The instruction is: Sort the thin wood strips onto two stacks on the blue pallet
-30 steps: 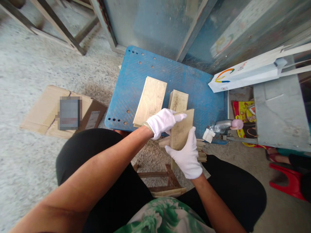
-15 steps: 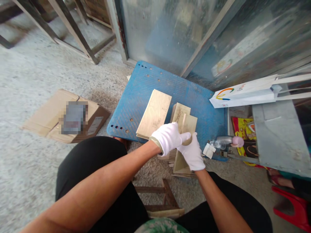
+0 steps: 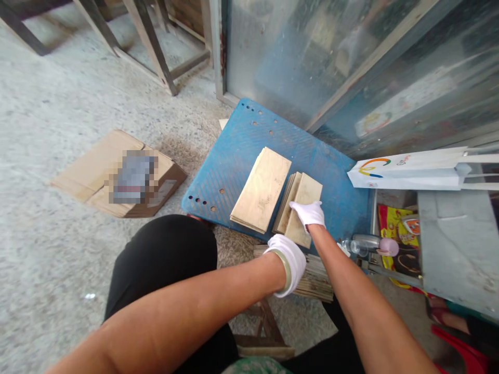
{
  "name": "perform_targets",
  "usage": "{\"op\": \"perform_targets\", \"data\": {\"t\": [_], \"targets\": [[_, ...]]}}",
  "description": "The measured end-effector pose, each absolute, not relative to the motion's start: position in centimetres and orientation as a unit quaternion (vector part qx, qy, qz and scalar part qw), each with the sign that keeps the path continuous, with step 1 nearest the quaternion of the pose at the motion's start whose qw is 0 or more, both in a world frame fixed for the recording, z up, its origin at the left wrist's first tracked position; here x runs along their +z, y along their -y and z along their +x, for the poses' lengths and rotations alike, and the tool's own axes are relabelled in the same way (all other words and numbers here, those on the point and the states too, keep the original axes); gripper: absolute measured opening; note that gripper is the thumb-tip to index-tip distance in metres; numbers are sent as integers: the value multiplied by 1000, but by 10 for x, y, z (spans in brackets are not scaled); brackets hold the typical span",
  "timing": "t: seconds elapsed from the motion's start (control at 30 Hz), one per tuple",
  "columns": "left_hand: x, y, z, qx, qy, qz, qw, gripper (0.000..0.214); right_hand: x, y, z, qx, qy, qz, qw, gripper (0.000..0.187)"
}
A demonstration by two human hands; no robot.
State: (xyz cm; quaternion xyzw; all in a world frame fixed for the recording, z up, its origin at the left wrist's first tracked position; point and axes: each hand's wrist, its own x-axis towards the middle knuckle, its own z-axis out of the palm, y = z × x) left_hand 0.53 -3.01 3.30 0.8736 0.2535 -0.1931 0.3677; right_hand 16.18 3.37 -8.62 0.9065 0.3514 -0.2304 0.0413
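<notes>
Head view, right hand (image 3: 309,214) spread on stack (image 3: 303,191) by board (image 3: 241,156) edge, left hand (image 3: 289,261) unclear.

Right hand (image 3: 309,214), white-gloved: stretched forward, palm down, fingers flat and together. Right forearm (image 3: 351,296) bare, extended. Left hand (image 3: 288,262), gloved: nearer the body, wrist bent down, fingertips hidden. Left forearm (image 3: 202,311) bare.

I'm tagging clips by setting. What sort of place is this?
Probably a small, informal workshop, worked at floor level: stacks of thin wooden boards lie on a blue plastic panel over a rough concrete floor, a gloved right hand rests on one of them, and bare metal frames stand behind.
</notes>
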Motion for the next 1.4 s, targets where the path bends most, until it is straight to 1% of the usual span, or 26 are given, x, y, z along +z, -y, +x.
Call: {"op": "perform_targets", "data": {"t": [0.17, 0.37, 0.53, 0.7, 0.77, 0.9, 1.0, 1.1, 1.2, 1.3, 1.4], "targets": [[35, 37, 6, -254, -168, 867, 393, 47, -96, -44, 154, -217, -337, 914, 63, 130], [32, 40, 10, -264, -154, 854, 420, 53, -103, -53, 152, -204, -331, 918, 77, 131], [26, 44, 13, -244, -181, 857, 416, 50, -106, -55, 150, -197, -328, 920, 83, 130], [24, 43, 14, -246, -182, 853, 422, 52, -105, -51, 146, -205, -334, 916, 85, 129], [25, 43, 13, -252, -170, 853, 424, 49, -104, -49, 145, -206, -332, 917, 85, 127], [25, 45, 14, -250, -175, 853, 423, 44, -101, -43, 146, -203, -333, 919, 59, 122], [20, 50, 18, -237, -202, 853, 419, 45, -98, -42, 151, -201, -345, 916, 36, 112], [18, 49, 18, -229, -201, 850, 429, 47, -90, -42, 157, -172, -379, 909, 16, 98], [22, 37, 12, -223, -206, 846, 437, 45, -81, -31, 164, -140, -435, 889, -24, 77], [30, 20, 3, -208, -217, 861, 410, 37, -74, 5, 167, -163, -467, 868, -48, 52], [34, 9, -4, -175, -230, 882, 372, 29, -74, 65, 167, -215, -479, 851, -33, 45]]}}
